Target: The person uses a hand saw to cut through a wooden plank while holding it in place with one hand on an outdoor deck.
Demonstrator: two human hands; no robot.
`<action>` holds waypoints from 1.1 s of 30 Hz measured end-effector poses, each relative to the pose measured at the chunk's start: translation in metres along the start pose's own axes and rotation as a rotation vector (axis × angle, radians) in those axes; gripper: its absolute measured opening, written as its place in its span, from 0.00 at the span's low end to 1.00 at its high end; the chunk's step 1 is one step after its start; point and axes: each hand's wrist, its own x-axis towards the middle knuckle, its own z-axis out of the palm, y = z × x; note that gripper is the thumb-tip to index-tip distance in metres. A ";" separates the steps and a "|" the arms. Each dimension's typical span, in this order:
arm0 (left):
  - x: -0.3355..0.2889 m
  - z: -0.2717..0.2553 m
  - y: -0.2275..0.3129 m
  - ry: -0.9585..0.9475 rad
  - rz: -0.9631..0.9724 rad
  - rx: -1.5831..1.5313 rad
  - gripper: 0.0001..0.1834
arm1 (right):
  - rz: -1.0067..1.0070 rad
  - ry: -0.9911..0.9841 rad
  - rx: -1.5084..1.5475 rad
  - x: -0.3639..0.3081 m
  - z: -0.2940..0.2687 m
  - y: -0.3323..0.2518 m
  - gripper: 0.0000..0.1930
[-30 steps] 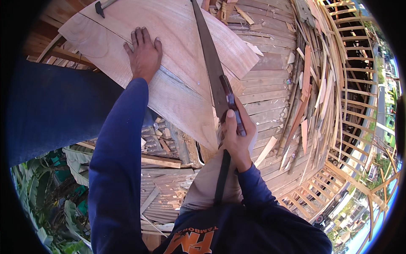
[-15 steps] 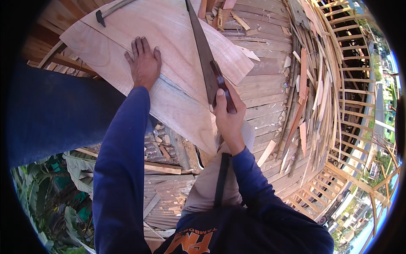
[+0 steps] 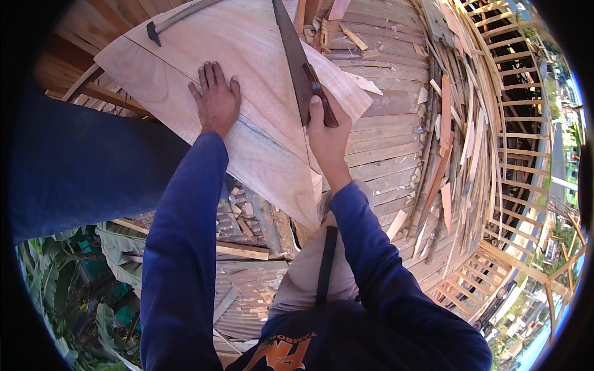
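A broad wooden board (image 3: 266, 93) with a pale pinkish face lies in front of me. My left hand (image 3: 218, 102) rests flat on it, fingers spread. My right hand (image 3: 329, 127) is wrapped round the dark brown handle of a handsaw (image 3: 291, 55). The blade runs away from me along the board's right part, and its far end leaves the picture at the top. A cut line runs from the blade toward me. At the board's far left lies a hammer (image 3: 154, 34) with a dark head.
A slatted wooden floor (image 3: 390, 130) spreads to the right, with scraps and long strips of wood (image 3: 473, 136) piled along it. Beyond stands a slatted railing (image 3: 523, 133). My leg (image 3: 309, 272) is below the board's near end. Leafy plants (image 3: 68, 290) grow at lower left.
My right hand and the saw have moved forward, away from me, along the cut. My left hand stays flat on the board; the view has shifted slightly.
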 end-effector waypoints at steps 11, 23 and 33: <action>-0.009 0.003 0.008 -0.065 -0.007 0.007 0.34 | 0.016 -0.120 -0.283 -0.072 -0.038 -0.034 0.22; -0.006 0.004 0.001 -0.054 -0.030 0.037 0.35 | 0.029 -0.053 -0.139 -0.080 -0.044 -0.023 0.19; -0.006 0.002 -0.010 -0.043 -0.043 0.021 0.35 | 0.026 -0.102 -0.179 -0.077 -0.046 -0.038 0.19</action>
